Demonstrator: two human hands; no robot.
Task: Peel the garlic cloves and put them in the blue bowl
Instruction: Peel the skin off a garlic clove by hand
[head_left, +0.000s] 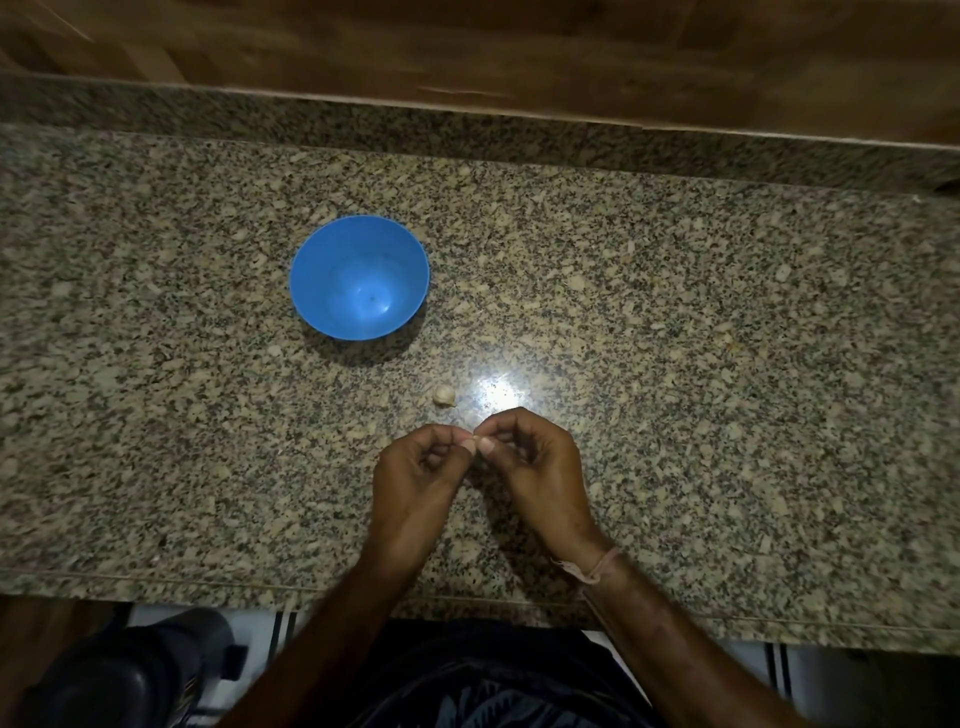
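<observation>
Left hand (415, 470), right hand (535, 460): clove (467, 435) obscured

Pretty dim overall. The counter (701, 322) is being lit from overhead, and a glare patch is being bounced off the stone just past the left hand (415, 483) and right hand (540, 467). Soft shadows are being thrown toward the near edge by the bowl (322, 291) and under both wrists. Corners are being lost to darkness, edges are being bowed by the wide lens, and the wood (467, 47) is being smeared.
</observation>
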